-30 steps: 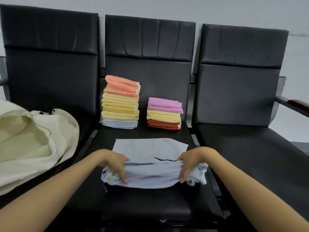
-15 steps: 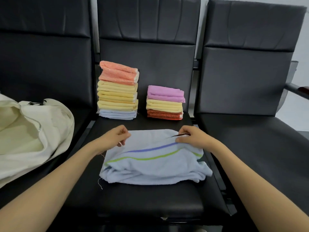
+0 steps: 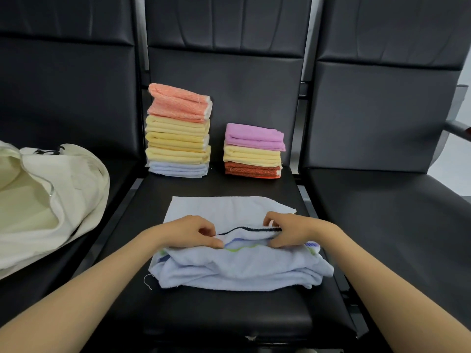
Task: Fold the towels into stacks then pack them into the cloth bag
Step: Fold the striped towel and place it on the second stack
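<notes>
A pale blue towel (image 3: 237, 268) with green, blue and dark stripes lies bunched on the middle seat. My left hand (image 3: 188, 231) pinches its upper fold at the left. My right hand (image 3: 290, 229) pinches the same fold at the right, along the dark stripe. Behind it, a flat part of the towel (image 3: 224, 207) is spread on the seat. A tall stack of folded towels (image 3: 178, 131), orange over yellow over blue, stands at the seat back. A shorter stack (image 3: 253, 151), pink, yellow and rust, stands to its right. The cream cloth bag (image 3: 48, 200) lies open on the left seat.
Three black padded seats stand in a row; the right seat (image 3: 397, 212) holds nothing. A metal gap (image 3: 119, 202) separates the left and middle seats. An armrest (image 3: 458, 126) shows at the far right edge.
Both hands pulled the towel's fold back toward me after reaching forward with it, and they now pinch a raised fold midway. The view has tilted lower and closer.
</notes>
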A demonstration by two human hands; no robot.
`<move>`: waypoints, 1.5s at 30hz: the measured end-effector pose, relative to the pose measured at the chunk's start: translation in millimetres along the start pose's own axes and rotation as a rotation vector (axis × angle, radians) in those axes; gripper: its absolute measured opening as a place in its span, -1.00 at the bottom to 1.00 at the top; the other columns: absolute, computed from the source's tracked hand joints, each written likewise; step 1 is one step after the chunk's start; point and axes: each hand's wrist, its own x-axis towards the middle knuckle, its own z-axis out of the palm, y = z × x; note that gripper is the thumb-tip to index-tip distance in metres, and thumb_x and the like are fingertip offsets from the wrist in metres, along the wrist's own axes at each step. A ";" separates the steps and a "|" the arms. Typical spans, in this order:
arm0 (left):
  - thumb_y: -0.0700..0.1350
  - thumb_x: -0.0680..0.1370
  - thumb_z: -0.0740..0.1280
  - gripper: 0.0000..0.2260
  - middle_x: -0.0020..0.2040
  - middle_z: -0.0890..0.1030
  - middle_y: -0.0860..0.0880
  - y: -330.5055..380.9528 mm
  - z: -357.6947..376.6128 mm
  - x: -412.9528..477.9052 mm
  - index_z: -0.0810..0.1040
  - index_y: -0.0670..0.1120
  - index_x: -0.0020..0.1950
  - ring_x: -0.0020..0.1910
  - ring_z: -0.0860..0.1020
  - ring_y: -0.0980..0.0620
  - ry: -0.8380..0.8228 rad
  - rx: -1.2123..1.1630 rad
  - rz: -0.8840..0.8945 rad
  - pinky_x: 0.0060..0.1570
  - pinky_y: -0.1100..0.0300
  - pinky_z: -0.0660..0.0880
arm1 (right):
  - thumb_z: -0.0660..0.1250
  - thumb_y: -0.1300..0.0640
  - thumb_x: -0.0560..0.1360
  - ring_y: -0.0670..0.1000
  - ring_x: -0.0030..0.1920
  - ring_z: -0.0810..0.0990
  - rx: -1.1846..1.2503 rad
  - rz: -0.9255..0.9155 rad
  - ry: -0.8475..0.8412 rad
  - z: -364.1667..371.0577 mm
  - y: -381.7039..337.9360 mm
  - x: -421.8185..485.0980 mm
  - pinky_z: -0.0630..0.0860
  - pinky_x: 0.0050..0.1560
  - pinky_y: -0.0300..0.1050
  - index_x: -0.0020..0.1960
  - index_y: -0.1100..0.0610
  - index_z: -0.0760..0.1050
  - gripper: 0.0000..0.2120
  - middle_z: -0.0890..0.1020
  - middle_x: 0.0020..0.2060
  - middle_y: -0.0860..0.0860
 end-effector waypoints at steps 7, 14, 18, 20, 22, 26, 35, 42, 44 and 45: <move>-0.09 0.50 0.37 -0.73 -0.28 0.26 -0.03 14.1 -7.7 -4.8 0.31 -0.13 -0.26 -0.29 0.24 0.02 -0.013 -0.339 0.149 -0.23 0.12 0.19 | 0.31 0.17 0.43 -0.08 -0.28 0.46 0.204 -0.219 0.301 -8.9 -4.0 -0.4 0.42 -0.20 -0.13 -0.14 0.08 0.45 -0.96 0.53 -0.30 -0.06; 0.24 0.49 0.31 -0.71 -0.28 0.53 0.00 3.8 -34.5 -8.3 0.59 0.06 -0.25 -0.28 0.44 0.13 0.257 -0.176 0.054 -0.21 0.22 0.34 | 0.37 -0.08 0.47 0.01 -0.08 0.53 -0.005 -0.081 0.365 -13.8 7.4 -0.7 0.50 -0.07 -0.08 0.10 -0.12 0.37 -0.74 0.57 -0.07 -0.02; -0.09 0.52 0.38 -0.81 0.02 0.51 0.12 -21.6 -28.8 -4.1 0.52 0.10 0.10 -0.09 0.49 0.18 0.250 0.010 -0.040 -0.13 0.37 0.41 | 0.30 0.11 0.52 0.07 -0.05 0.55 0.030 -0.018 0.310 -1.9 14.1 6.3 0.51 -0.02 -0.04 0.14 0.00 0.44 -0.80 0.59 -0.03 0.04; -0.09 0.52 0.37 -0.73 0.07 0.50 0.00 -33.5 -20.5 1.2 0.40 0.12 0.15 -0.15 0.51 0.05 0.209 0.028 -0.130 -0.13 0.19 0.48 | 0.24 0.19 0.52 0.11 0.00 0.53 -0.032 -0.019 0.273 5.5 17.1 12.0 0.47 -0.03 -0.04 0.10 0.07 0.43 -0.83 0.59 0.00 0.06; -0.03 0.51 0.39 -0.72 0.14 0.49 -0.07 -37.5 -16.9 3.4 0.35 0.07 0.12 -0.09 0.52 -0.01 0.226 0.012 -0.215 -0.06 0.13 0.48 | 0.22 0.21 0.51 0.10 0.00 0.49 -0.080 0.012 0.235 5.1 17.0 14.3 0.41 -0.10 -0.08 0.03 0.03 0.41 -0.86 0.54 -0.02 0.04; 0.05 0.44 0.46 -0.62 0.11 0.47 0.04 -38.1 -22.3 3.3 0.40 -0.01 0.15 0.04 0.49 0.06 0.105 0.048 -0.260 -0.08 0.23 0.43 | 0.19 0.25 0.48 0.06 -0.02 0.43 -0.139 0.080 0.096 -3.4 11.4 11.8 0.36 -0.22 -0.18 -0.01 -0.02 0.39 -0.82 0.48 -0.01 0.00; -0.08 0.39 0.54 -0.71 0.02 0.56 -0.03 -51.7 -46.3 -3.4 0.56 -0.11 0.02 0.06 0.52 0.00 0.357 -0.268 -0.334 0.00 0.19 0.42 | 0.25 -0.17 0.54 -0.01 0.06 0.57 0.411 0.247 0.151 -17.6 15.5 13.8 0.46 0.20 -0.10 0.21 0.19 0.55 -0.53 0.62 0.12 0.05; -0.08 0.42 0.51 -0.84 -0.18 0.59 -0.04 -37.1 -45.1 5.1 0.59 -0.11 -0.11 -0.20 0.52 0.04 0.738 -0.528 -0.154 -0.26 0.22 0.40 | 0.32 0.11 0.48 -0.03 -0.19 0.46 0.397 0.217 0.424 -27.8 30.9 19.9 0.37 -0.20 -0.18 -0.04 0.14 0.44 -0.88 0.52 -0.15 0.02; -0.10 0.43 0.50 -0.84 -0.17 0.58 -0.02 -38.2 -41.9 11.3 0.58 -0.11 -0.09 -0.17 0.51 0.04 0.742 -0.506 -0.184 -0.26 0.23 0.40 | 0.34 0.13 0.47 -0.04 -0.21 0.44 0.473 0.252 0.490 -24.3 35.4 28.2 0.36 -0.23 -0.18 -0.04 0.14 0.41 -0.86 0.50 -0.16 0.02; -0.12 0.44 0.49 -0.84 -0.17 0.56 0.00 -39.6 -39.6 14.1 0.57 -0.12 -0.06 -0.16 0.50 0.05 0.729 -0.468 -0.222 -0.28 0.25 0.38 | 0.36 0.13 0.47 -0.05 -0.21 0.44 0.492 0.273 0.500 -20.0 37.1 33.1 0.37 -0.24 -0.18 -0.01 0.14 0.41 -0.83 0.51 -0.14 0.02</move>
